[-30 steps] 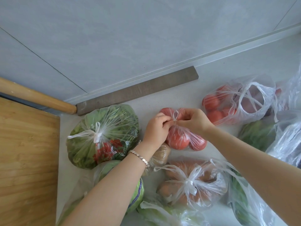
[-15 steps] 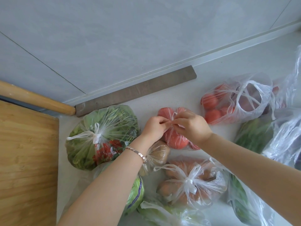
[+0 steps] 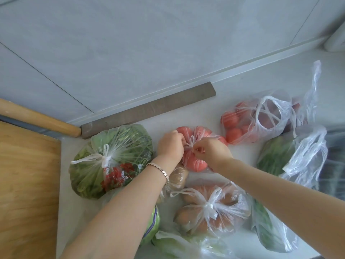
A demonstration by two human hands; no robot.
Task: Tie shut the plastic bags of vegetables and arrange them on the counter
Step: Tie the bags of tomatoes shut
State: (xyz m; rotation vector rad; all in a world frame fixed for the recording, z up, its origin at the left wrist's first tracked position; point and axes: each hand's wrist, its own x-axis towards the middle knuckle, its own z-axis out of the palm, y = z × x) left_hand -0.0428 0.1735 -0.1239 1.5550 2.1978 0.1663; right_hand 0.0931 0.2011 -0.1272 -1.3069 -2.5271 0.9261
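Observation:
A clear bag of red tomatoes (image 3: 194, 161) lies mid-counter. My left hand (image 3: 170, 146) and my right hand (image 3: 211, 152) each pinch one of its handles on either side of a small knot (image 3: 190, 143) on top. Left of it sits a knotted bag of green leaves and red chillies (image 3: 112, 159). A knotted bag of orange-brown vegetables (image 3: 209, 208) lies in front. A second tomato bag (image 3: 252, 120) at the back right gapes open. Green vegetables fill loose bags (image 3: 276, 156) on the right.
A wooden cutting board (image 3: 28, 184) covers the left. A rolling pin (image 3: 37, 118) and a grey strip (image 3: 149, 109) lie along the wall. A small brown bag (image 3: 177, 178) sits under my left wrist. More green bags (image 3: 186, 245) crowd the front edge.
My hands have moved slightly apart, drawing the handles of the tomato bag outward so the knot sits tighter on top. The other bags have not moved.

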